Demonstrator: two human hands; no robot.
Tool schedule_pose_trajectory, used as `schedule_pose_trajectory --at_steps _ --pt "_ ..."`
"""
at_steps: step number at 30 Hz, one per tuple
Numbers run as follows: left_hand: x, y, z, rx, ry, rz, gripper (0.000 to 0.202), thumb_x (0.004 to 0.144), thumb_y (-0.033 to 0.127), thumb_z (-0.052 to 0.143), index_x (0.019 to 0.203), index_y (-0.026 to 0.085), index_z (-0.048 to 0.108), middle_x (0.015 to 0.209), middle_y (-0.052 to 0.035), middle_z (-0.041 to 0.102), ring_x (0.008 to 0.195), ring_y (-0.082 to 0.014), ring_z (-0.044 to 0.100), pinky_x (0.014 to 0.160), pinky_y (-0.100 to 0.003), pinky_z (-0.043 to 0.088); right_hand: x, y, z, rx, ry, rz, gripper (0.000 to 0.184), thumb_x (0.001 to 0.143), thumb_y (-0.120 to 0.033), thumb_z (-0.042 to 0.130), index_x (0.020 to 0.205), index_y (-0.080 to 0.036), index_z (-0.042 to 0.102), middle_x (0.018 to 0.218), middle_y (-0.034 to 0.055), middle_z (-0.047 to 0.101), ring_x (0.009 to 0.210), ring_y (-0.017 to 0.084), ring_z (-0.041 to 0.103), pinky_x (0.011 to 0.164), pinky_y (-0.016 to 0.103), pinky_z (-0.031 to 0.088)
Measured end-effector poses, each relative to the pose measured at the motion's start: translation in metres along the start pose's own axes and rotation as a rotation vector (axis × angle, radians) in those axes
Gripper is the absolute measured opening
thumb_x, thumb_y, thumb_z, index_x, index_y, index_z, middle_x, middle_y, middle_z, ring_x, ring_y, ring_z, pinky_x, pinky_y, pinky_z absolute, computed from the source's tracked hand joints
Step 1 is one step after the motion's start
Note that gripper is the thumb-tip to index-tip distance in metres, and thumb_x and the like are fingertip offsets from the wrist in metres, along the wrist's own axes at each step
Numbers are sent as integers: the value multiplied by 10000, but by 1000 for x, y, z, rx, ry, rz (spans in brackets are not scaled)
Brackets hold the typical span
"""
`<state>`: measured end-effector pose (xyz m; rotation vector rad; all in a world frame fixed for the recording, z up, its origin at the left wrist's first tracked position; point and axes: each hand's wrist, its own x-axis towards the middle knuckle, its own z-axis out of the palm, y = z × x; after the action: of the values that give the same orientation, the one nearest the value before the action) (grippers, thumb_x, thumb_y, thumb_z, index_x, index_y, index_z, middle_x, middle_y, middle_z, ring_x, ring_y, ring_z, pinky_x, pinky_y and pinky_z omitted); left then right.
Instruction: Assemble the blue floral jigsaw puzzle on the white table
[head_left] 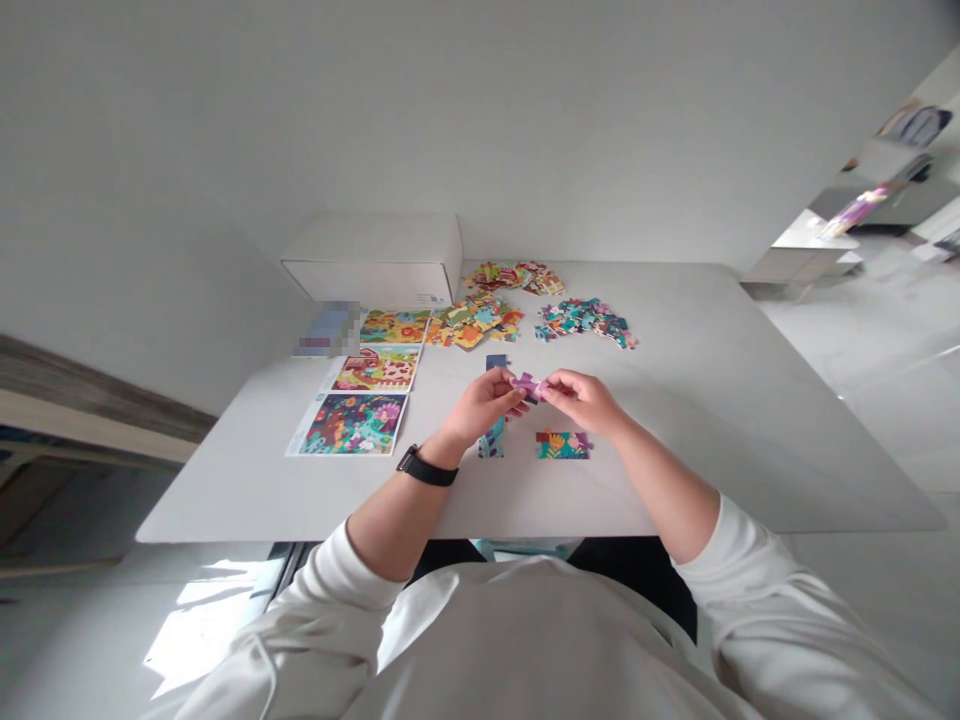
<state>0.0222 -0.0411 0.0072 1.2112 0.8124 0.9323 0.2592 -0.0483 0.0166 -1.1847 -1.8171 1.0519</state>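
Note:
Over the middle of the table, a pink-purple puzzle piece (529,384) is pinched from both sides. My left hand (486,402), with a black watch on its wrist, grips its left end, and my right hand (586,402) grips its right end. Whether it is one piece or two joined ones, I cannot tell. Beyond my left fingers a dark blue puzzle piece (496,361) lies on the table, partly covered. Below that hand is a blue-teal puzzle section (491,442). Nearer my right wrist lies a teal puzzle strip (563,447) with orange and pink shapes.
Three piles of loose pieces lie farther back: a teal pile (585,322), an orange pile (474,320) and a red-green pile (514,277). At the left are a dark forest picture (352,424), a farm picture (379,368) and a lion picture (394,327). A white box (367,280) stands behind them.

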Motion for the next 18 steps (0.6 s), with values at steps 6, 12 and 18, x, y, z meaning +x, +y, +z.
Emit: schedule_pose_trajectory --at_steps 6,12,18 --pt "0 -3 2 126 39 55 541 826 626 891 991 194 611 825 -11 717 711 -153 737 617 -253 594 2 4 -5 59 26 37 395 954 -629 707 901 -239 742 890 38 809 821 218 716 794 334 551" --pt "1 -4 -1 182 59 52 476 828 593 878 939 180 668 739 5 679 619 -126 674 583 -248 587 4 8 -5 34 22 66 395 930 -627 723 855 -240 735 824 29 779 757 207 673 755 332 528" --pt "1 -5 -1 99 59 -5 520 770 614 916 911 179 668 768 -20 729 640 -142 704 595 -258 582 5 10 -5 164 68 62 443 904 -683 749 907 -240 728 856 24 766 794 203 674 768 326 525"
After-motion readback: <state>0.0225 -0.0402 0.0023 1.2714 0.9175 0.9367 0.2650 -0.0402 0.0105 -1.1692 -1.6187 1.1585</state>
